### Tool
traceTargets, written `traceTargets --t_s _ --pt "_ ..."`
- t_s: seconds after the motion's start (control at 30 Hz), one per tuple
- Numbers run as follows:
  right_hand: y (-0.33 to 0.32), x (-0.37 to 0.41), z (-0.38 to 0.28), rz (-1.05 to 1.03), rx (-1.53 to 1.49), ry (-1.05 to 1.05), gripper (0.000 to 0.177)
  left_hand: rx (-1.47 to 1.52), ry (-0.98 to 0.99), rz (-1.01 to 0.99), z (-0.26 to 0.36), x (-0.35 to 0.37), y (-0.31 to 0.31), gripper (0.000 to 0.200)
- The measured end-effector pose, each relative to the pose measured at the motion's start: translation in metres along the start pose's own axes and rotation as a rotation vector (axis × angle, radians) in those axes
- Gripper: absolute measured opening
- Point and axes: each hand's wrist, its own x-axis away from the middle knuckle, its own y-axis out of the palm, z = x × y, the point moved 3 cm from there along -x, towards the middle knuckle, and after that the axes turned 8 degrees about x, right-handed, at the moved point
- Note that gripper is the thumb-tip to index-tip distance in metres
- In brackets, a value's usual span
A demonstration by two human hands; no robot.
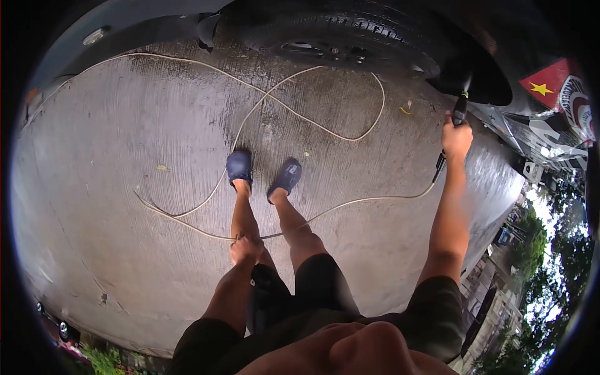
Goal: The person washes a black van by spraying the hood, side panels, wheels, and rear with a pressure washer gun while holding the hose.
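My right hand [457,140] is wrapped round a black spray gun [460,107], its nozzle pointing at the dark lower bodywork beside a vehicle's wheel [350,39]. A short whitish streak shows at the nozzle tip. From the gun's lower end a thin, pale hose [356,200] runs across to my left hand [247,249]. That hand is closed round the hose in front of my legs. Beyond it, the hose loops over the ground and passes close by my left clog [239,166].
Wet, ridged concrete [187,125] lies underfoot. The dark vehicle spans the top of the view, with a red sticker with a yellow star [541,87] on its right. My right clog [285,177] stands near the hose loops. Trees [562,269] show at the right edge.
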Motion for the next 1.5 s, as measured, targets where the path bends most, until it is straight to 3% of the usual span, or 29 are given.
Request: traceTargets --t_s 0.2,0.33,0.53,0.63,0.73,0.87,0.9,1.03,1.13,1.27,1.5 --pt "-0.021 -0.025 0.0 0.235 -0.011 0.083 0.056 0.015 -0.026 0.019 -0.005 0.0 0.009 0.054" --pt "-0.015 -0.026 -0.007 0.276 -0.014 0.098 0.054 0.021 -0.017 0.063 -0.012 0.003 0.017 0.06" --pt "-0.014 -0.009 -0.026 0.151 -0.111 0.056 0.06 0.083 -0.058 0.101 -0.019 -0.003 0.031 0.063" --pt "-0.025 0.008 -0.038 0.22 -0.17 0.061 0.047 0.061 -0.009 0.115 -0.022 -0.007 0.042 0.061" --pt "-0.041 0.023 -0.049 0.253 -0.337 -0.039 0.043 0.073 0.018 0.122 -0.021 -0.006 0.042 0.061" --pt "-0.034 0.029 -0.046 0.069 -0.49 -0.207 0.046 0.069 -0.017 0.131 -0.017 -0.006 0.045 0.062" --pt "-0.033 0.036 -0.048 0.155 -0.596 -0.3 0.044 0.057 -0.047 0.134 -0.018 -0.007 0.045 0.062" --pt "-0.036 0.041 -0.025 -0.066 -0.641 -0.1 0.038 -0.106 -0.003 0.066 -0.012 -0.011 0.045 0.063" --pt "0.002 0.01 0.027 -0.023 -0.991 0.033 0.048 -0.161 -0.016 0.06 0.0 -0.006 0.04 0.064" --pt "0.018 -0.012 0.061 -0.038 -1.163 0.11 0.05 -0.196 0.056 0.134 0.016 0.005 0.034 0.065" --pt "0.002 -0.074 0.026 0.01 -0.873 -0.038 0.048 -0.194 -0.052 0.113 0.037 0.001 0.033 0.067"
